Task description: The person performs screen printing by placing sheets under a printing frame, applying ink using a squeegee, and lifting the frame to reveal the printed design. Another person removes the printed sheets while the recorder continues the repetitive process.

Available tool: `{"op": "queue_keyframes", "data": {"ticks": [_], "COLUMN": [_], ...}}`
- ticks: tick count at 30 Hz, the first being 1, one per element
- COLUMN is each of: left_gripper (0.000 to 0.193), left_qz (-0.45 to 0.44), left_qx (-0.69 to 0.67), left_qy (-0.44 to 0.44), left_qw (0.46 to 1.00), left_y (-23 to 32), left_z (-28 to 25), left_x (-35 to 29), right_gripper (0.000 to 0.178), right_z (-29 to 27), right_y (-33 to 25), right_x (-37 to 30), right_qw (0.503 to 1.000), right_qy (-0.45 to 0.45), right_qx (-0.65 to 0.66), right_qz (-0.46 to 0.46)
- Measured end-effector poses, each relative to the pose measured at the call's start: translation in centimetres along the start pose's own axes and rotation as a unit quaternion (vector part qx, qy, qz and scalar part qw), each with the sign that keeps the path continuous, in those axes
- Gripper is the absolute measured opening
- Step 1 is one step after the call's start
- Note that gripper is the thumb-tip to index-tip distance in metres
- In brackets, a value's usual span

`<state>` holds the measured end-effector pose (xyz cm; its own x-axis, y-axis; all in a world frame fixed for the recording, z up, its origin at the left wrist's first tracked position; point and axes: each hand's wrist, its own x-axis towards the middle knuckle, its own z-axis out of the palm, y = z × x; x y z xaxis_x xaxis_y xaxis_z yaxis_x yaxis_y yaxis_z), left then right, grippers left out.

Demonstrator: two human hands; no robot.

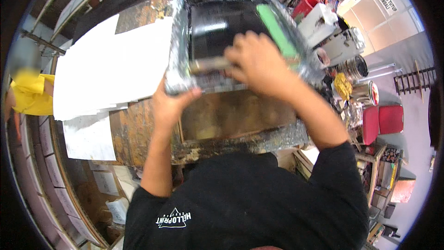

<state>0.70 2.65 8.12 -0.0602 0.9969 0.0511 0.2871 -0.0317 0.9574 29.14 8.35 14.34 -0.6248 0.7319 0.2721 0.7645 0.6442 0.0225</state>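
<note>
A screen printing frame (178, 71), its rim wrapped in shiny tape, lies on the worktable with black ink spread over its mesh (224, 23). My left hand (172, 102) grips the frame's near left corner, thumb along the near edge; its other fingers are partly hidden. In my right hand (259, 60) is a squeegee (210, 65) with a pale handle, held crosswise over the near part of the mesh. Motion blurs this hand and the squeegee. A green strip (277, 30) runs along the right side of the mesh.
White paper sheets (115, 69) are stacked left of the frame on the stained worktable (134, 132). A brown board (236, 115) lies nearer me. Ink containers (340, 44) and cans crowd the right side. A person in yellow (32, 92) is at far left; a red chair (391, 119) stands right.
</note>
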Motion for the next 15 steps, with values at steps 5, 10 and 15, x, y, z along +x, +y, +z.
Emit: {"op": "queue_keyframes", "data": {"ticks": [5, 10, 15], "left_gripper": [0.117, 0.120, 0.124], "left_qz": [0.113, 0.126, 0.119], "left_qx": [0.312, 0.366, 0.329], "left_qy": [0.037, 0.027, 0.033], "left_qw": [0.943, 0.922, 0.936], "left_y": [-8.2, -10.1, -9.9], "left_z": [1.8, 1.5, 1.5], "left_x": [-2.9, -2.8, -2.8], "right_gripper": [0.040, 0.051, 0.034], "right_z": [6.3, 12.6, 17.8], "right_y": [-4.3, 0.2, 10.9], "right_x": [-4.2, -1.2, 11.7], "right_qw": [0.984, 0.993, 0.995], "right_qy": [-0.115, 0.011, 0.063], "right_qx": [0.103, 0.098, 0.043], "right_qz": [0.093, 0.063, 0.068]}}
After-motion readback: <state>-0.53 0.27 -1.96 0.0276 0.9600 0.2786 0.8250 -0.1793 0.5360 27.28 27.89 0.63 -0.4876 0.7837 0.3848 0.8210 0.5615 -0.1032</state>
